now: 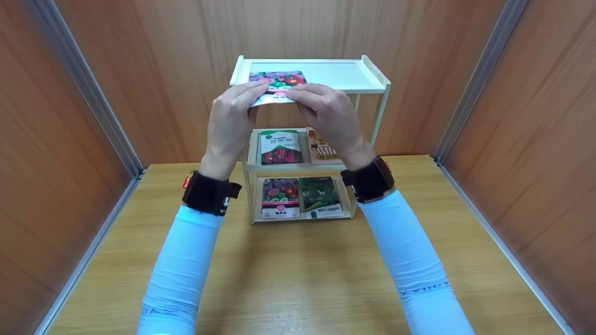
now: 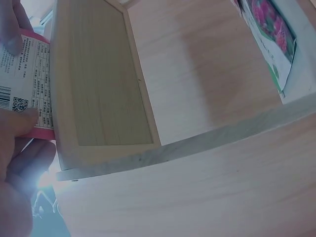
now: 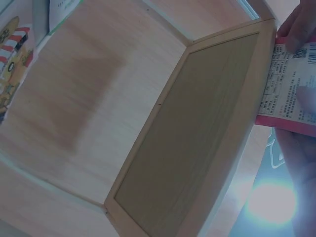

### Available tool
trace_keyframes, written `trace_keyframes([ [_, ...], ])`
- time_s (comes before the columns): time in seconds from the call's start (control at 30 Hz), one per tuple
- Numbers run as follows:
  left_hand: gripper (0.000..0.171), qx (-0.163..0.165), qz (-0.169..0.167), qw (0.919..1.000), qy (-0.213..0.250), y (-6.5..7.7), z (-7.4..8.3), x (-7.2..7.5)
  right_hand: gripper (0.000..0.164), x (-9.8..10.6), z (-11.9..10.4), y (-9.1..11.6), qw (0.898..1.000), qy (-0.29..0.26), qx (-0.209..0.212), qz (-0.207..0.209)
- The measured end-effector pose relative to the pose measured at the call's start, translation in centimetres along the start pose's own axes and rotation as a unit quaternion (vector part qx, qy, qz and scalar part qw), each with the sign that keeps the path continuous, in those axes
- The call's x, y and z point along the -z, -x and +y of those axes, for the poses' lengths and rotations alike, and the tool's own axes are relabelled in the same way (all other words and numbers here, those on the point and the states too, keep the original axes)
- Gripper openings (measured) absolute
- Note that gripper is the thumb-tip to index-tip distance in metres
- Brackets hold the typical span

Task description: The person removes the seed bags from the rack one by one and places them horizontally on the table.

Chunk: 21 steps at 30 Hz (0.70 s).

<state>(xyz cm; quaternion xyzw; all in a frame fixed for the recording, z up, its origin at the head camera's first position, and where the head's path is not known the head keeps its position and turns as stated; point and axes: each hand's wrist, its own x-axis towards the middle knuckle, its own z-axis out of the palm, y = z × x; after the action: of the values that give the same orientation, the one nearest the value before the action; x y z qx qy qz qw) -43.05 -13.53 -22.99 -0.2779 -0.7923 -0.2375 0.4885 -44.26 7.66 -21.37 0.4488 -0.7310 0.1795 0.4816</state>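
Note:
Both hands pinch a flower seed packet (image 1: 279, 80) at the front left part of the top shelf (image 1: 337, 74) of a small white rack. Thumbs are below it and fingers above. The left hand (image 1: 230, 118) has its left side, the right hand (image 1: 333, 116) its right side. The packet's front shows purple, pink and red blooms; in the left wrist view its printed back (image 2: 37, 74) has a barcode and a QR code. The right wrist view shows the same back (image 3: 284, 94) next to the shelf's edge. Whether the packet touches the shelf I cannot tell.
On the middle shelf lie a green-and-white packet (image 1: 281, 148) and one with a striped awning (image 1: 322, 151), partly behind the right hand. The bottom shelf bears another flower packet (image 1: 281, 197) and a dark green packet (image 1: 320, 193). Wooden panels (image 1: 153, 70) enclose the wooden surface (image 1: 288, 279).

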Motion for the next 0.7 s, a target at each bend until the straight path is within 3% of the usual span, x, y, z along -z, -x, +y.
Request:
trace_keyframes([
  [0.47, 0.028, -0.052, 0.06, 0.9964, -0.029, 1.7, 1.5, 0.4, 0.023, 0.1, 0.6, 1.3, 0.997, -0.048, 0.023, 0.049],
  [0.7, 0.032, -0.053, 0.085, 0.9948, 0.016, 1.6, 1.8, 0.4, 0.022, 1.1, 0.0, 1.8, 0.996, -0.061, 0.026, 0.064],
])
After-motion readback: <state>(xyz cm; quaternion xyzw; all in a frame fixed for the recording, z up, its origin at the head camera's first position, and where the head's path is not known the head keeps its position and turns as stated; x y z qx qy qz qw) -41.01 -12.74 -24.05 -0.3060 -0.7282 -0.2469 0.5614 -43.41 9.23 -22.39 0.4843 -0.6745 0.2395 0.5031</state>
